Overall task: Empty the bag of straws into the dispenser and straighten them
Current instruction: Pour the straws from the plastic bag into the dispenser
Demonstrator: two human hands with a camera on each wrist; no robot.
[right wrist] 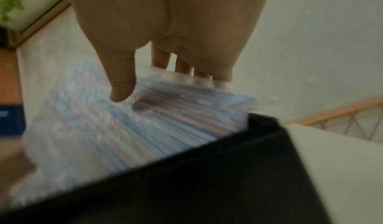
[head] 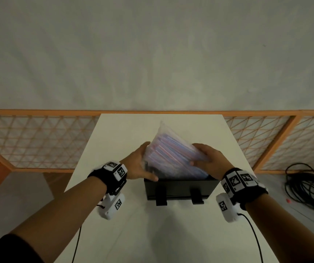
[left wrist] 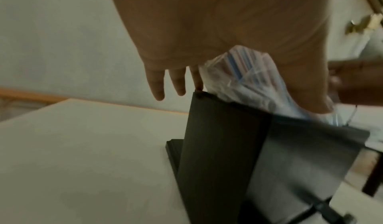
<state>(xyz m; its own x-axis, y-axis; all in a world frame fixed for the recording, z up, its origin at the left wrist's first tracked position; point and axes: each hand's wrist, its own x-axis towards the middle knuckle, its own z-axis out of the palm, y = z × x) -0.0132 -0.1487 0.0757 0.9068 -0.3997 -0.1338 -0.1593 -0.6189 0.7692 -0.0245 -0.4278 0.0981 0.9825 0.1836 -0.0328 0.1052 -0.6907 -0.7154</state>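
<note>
A clear plastic bag of straws (head: 171, 154), pink and blue, leans tilted over the black dispenser (head: 180, 188), its lower end down in the open top. My left hand (head: 141, 164) holds the bag's left side, thumb in front and fingers behind. In the left wrist view the thumb (left wrist: 306, 88) lies across the bag (left wrist: 238, 73) above the dispenser's corner (left wrist: 217, 145). My right hand (head: 209, 160) grips the bag's right edge. The right wrist view shows its thumb (right wrist: 122, 83) on top of the bag (right wrist: 103, 121) and its fingers under it, just above the dispenser rim (right wrist: 207, 178).
The dispenser stands mid-way along a narrow white table (head: 114, 224). An orange lattice railing (head: 38, 141) runs behind the table. A coil of black cable (head: 307, 186) lies on the floor at the right. Thin cables hang from both wrist cameras.
</note>
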